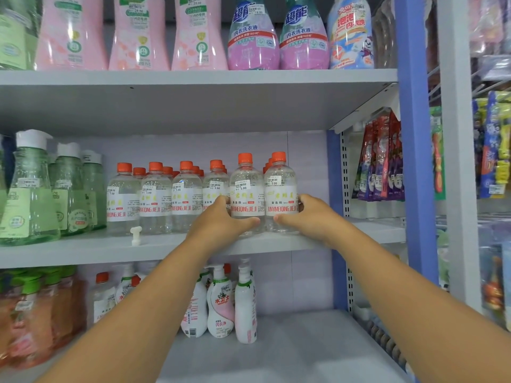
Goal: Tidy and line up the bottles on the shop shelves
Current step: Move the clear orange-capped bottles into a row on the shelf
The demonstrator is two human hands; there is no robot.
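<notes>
Two clear orange-capped bottles [262, 193] at the right end of the middle shelf [83, 251] are gripped between the left hand [221, 219] and right hand [307, 214]; fingertips are hidden behind them. Rear rows are largely obscured, and the pink bottles [138, 34] above are cut off

Upright orange-capped clear bottles [246, 193], middle shelf [83, 251]

You have only one view, from the camera on your head, and it looks forward and a little down at the middle shelf [193, 248] from close, at arm's reach. The wide lens also takes in the shelf above, the shelf below, and the blue upright [412, 161] on your right side.
</notes>
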